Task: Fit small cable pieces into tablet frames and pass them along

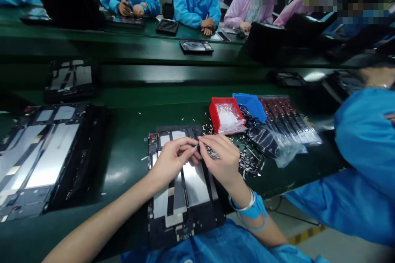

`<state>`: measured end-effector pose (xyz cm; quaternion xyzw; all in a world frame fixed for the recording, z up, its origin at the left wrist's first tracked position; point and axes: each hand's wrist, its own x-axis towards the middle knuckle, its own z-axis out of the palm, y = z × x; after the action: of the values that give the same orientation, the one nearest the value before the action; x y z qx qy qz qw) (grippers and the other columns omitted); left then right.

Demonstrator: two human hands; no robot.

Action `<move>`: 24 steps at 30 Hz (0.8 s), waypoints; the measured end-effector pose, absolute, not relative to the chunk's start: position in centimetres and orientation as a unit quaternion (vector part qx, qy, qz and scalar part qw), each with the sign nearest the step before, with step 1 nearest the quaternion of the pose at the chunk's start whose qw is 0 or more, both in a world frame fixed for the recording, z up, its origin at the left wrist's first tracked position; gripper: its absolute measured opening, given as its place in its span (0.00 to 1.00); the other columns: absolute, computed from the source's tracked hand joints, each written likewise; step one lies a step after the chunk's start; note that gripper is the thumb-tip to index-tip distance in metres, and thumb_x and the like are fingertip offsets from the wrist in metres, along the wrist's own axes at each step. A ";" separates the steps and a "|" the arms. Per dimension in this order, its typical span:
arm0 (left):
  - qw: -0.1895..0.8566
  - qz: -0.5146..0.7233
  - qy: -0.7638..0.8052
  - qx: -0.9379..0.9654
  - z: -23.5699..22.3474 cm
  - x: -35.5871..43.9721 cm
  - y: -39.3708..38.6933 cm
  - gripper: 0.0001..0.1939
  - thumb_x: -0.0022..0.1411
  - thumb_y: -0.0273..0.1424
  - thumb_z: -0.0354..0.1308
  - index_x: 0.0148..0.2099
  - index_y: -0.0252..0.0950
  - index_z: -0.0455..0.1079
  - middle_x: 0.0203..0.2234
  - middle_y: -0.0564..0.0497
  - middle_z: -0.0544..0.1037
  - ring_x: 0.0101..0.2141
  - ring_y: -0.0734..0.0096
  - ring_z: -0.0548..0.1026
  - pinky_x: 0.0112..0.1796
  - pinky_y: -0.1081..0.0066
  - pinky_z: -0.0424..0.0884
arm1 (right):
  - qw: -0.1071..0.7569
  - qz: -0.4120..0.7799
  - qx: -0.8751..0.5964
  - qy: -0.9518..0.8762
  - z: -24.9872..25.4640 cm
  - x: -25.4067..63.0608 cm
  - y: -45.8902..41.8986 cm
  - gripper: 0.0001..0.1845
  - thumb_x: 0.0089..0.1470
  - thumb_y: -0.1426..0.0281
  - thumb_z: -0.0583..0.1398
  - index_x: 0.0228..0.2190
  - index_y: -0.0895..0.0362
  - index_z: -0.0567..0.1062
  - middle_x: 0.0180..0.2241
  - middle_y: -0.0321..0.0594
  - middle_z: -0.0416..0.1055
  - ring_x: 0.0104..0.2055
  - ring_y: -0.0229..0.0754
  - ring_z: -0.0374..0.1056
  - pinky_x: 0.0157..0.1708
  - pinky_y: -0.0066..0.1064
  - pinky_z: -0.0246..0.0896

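An opened tablet chassis with silver panels lies on the green bench in front of me. My left hand and my right hand meet above its upper half, fingertips pinched together on a small thin part too small to name. My right wrist carries a blue strap and a bangle. A heap of small dark parts lies just right of my right hand.
A red bin with clear bags, a blue bin and bagged strips sit at the right. More open chassis lie at the left. A person in blue sits close on my right; others work across the belt.
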<state>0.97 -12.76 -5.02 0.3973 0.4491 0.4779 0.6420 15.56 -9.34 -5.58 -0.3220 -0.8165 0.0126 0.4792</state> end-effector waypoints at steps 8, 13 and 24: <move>0.638 0.501 0.449 0.375 -5.8 -0.1 -12.2 0.18 0.54 0.43 0.62 0.34 0.33 0.65 0.25 0.43 0.80 0.23 0.65 0.78 0.21 0.75 0.65 | 0.481 -0.051 -0.320 -0.815 -5.0 15.6 -7.4 0.08 0.54 0.80 0.59 0.31 0.57 0.76 0.27 0.40 0.78 0.29 0.39 0.74 0.32 0.30 0.71; 0.634 0.521 0.450 0.353 -5.8 -0.3 -12.2 0.19 0.53 0.44 0.63 0.33 0.32 0.66 0.21 0.47 0.77 0.21 0.69 0.76 0.21 0.76 0.66 | 0.481 -0.045 -0.261 -0.836 -4.8 14.4 -8.1 0.09 0.53 0.82 0.60 0.33 0.58 0.75 0.29 0.43 0.78 0.30 0.40 0.74 0.32 0.31 0.71; 0.634 0.551 0.466 0.279 -6.4 0.5 -11.8 0.08 0.53 0.29 0.63 0.33 0.29 0.71 0.24 0.48 0.75 0.28 0.66 0.77 0.25 0.73 0.72 | 0.434 -0.046 -0.203 -0.877 -5.6 13.9 -8.0 0.09 0.51 0.81 0.63 0.35 0.59 0.75 0.31 0.45 0.78 0.32 0.43 0.73 0.34 0.34 0.69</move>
<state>0.48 -11.82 -6.45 0.2792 0.4661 0.5506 0.6338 13.89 -7.98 -5.63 -0.2031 -0.8767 -0.0463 0.4335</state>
